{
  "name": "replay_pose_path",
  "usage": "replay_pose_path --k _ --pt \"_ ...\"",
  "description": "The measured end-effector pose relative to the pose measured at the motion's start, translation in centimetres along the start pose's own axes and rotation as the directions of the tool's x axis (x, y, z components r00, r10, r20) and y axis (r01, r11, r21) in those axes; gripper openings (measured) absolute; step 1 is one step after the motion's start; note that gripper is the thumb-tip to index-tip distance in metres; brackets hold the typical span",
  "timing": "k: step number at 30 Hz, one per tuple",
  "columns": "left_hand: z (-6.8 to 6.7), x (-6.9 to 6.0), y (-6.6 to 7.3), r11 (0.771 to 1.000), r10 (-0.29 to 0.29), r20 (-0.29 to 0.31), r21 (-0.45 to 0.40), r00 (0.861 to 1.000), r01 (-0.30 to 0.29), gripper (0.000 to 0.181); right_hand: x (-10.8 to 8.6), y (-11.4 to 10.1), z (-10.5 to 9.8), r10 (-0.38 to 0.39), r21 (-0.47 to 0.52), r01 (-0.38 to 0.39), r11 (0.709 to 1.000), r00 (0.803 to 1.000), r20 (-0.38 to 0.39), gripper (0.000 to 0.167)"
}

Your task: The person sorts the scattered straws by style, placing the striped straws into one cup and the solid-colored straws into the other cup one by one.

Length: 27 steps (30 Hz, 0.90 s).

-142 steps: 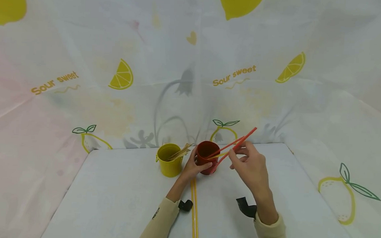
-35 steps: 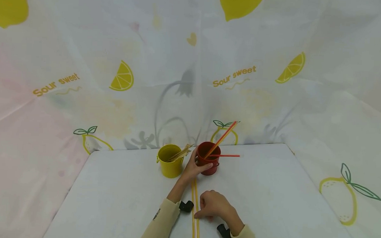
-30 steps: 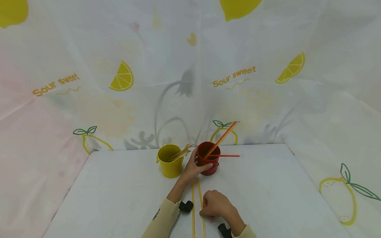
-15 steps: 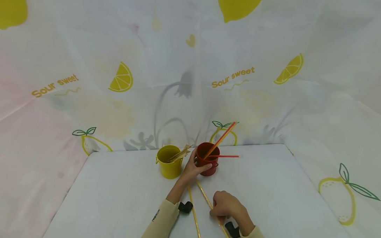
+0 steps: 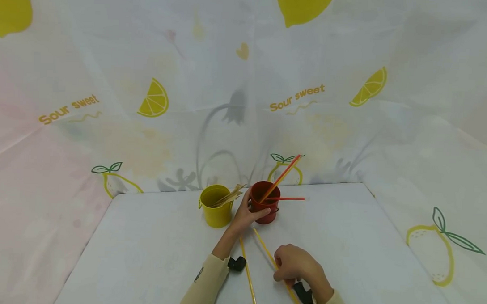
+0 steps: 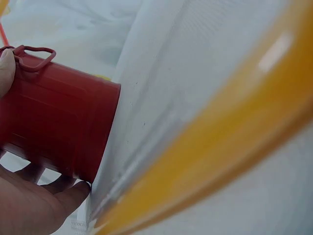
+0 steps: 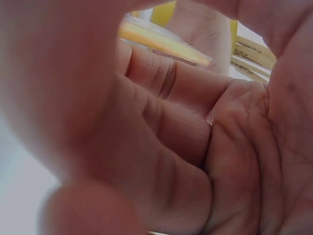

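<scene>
My left hand (image 5: 243, 218) holds a small red bucket (image 5: 267, 214) around its side, with the thumb at the front. A red straw and a yellow straw (image 5: 275, 185) lean up out of it, and another red straw (image 5: 286, 198) sticks out to the right. Nearer the front, my right hand (image 5: 299, 264) pinches a long yellow straw (image 5: 265, 249) slanting across the table. A second yellow straw (image 5: 248, 270) lies to its left, beside my left forearm. In the left wrist view a yellow straw (image 6: 220, 132) crosses close to the lens. Curled fingers (image 7: 171, 132) fill the right wrist view; their tips are blurred.
Left of the red bucket stands a yellow bucket (image 5: 217, 217) with thin, flat tan pieces (image 5: 230, 197) leaning over its rim. The white table (image 5: 151, 251) ends at a lemon-print cloth (image 5: 187, 141) behind. Black wrist mounts sit at both wrists.
My right hand came down from the red bucket, where it handled straws, and has taken one yellow straw, shifting it right, away from the other. The left hand stays on the bucket.
</scene>
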<state>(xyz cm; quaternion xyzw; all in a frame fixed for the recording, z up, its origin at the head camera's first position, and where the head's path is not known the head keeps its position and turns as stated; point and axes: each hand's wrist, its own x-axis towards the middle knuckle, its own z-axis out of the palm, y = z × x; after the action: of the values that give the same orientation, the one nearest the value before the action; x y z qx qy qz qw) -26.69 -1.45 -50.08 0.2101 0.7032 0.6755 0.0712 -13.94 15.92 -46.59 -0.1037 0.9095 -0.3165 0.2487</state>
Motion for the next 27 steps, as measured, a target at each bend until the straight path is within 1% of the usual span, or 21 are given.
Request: replay_pose_path --k 4,7,12,14,18,21,23,25,27 --pt "-0.1 0.0 0.0 1.000 -0.006 0.006 -0.007 1.000 0.006 0.083 -0.4 -0.2 -0.5 -0.013 -0.019 0.013 1.000 1.000 -0.014 0.021" --pt "0.0 0.0 0.1 1.000 -0.002 0.004 -0.015 1.000 0.002 0.082 -0.7 -0.5 -1.2 -0.040 -0.040 0.038 0.998 0.999 -0.037 0.019" --pt "0.0 0.0 0.1 1.000 -0.011 0.006 -0.011 1.000 0.011 0.084 -1.8 -1.2 -3.0 -0.094 -0.056 0.089 0.994 0.992 -0.081 0.015" --pt "0.0 0.1 0.1 1.000 -0.018 0.007 -0.009 1.000 0.018 0.085 -2.1 -1.5 -3.8 -0.114 -0.069 0.106 0.992 0.987 -0.114 0.014" --pt "0.0 0.1 0.2 0.999 -0.030 -0.003 0.017 1.000 0.030 0.084 -2.7 -2.0 -5.4 -0.164 -0.093 0.147 0.985 0.963 -0.215 0.015" --pt "0.1 0.6 -1.2 0.999 -0.038 -0.009 0.033 0.999 0.038 0.085 -3.2 -2.5 -6.5 -0.184 -0.096 0.163 0.982 0.936 -0.298 0.015" --pt "0.0 1.0 -2.4 0.999 -0.028 -0.019 0.040 0.999 0.029 0.086 -3.4 -2.9 -7.2 -0.167 -0.076 0.150 0.986 0.921 -0.351 0.013" --pt "0.0 1.4 -3.7 0.999 -0.023 -0.031 0.033 0.999 0.024 0.087 -3.6 -3.3 -7.7 -0.153 -0.056 0.142 0.988 0.900 -0.409 0.011" --pt "0.1 1.4 -4.2 0.999 -0.017 -0.045 0.037 0.999 0.019 0.088 -3.7 -3.5 -8.2 -0.140 -0.027 0.144 0.989 0.872 -0.470 0.008"
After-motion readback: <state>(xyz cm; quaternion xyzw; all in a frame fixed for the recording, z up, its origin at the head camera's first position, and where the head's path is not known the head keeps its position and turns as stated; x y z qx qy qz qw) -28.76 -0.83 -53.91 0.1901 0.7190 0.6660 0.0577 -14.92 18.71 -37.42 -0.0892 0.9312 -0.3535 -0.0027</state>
